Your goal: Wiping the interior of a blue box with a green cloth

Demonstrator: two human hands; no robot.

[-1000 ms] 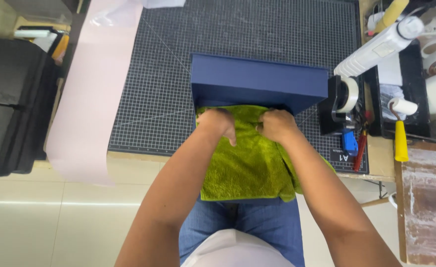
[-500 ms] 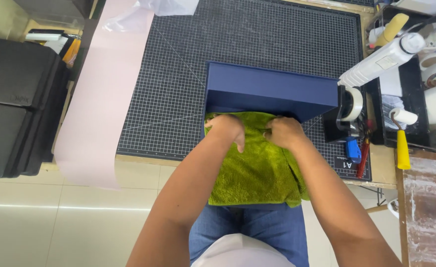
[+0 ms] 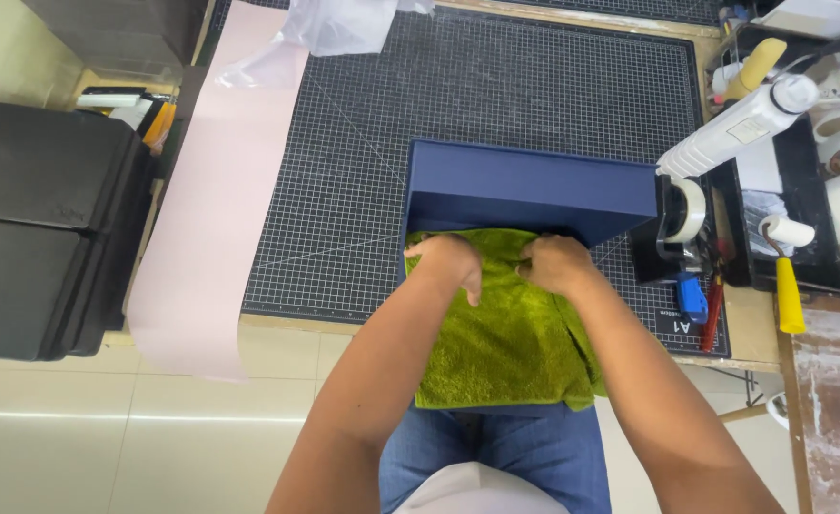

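A dark blue box [image 3: 534, 190] lies on the black gridded cutting mat [image 3: 496, 86], its open side facing me. A green fuzzy towel [image 3: 501, 343] spreads from the box's mouth down over the table edge to my lap. My left hand [image 3: 448, 262] presses on the towel's top left part, fingers curled into the cloth. On the top right part my right hand [image 3: 555, 264] grips the towel in the same way. Both hands sit just in front of the box opening.
A long pale pink paper strip [image 3: 215, 190] hangs over the mat's left edge. Black cases [image 3: 44, 228] stand at the left. At the right are a tape dispenser [image 3: 681, 224], a white glue gun [image 3: 739, 124], a small roller [image 3: 786, 257] and tape rolls. Crumpled clear plastic [image 3: 329, 29] lies at the top.
The view has shifted, so the box and hands appear lower and further right. My hands stay on the towel at the box mouth, barely moved.
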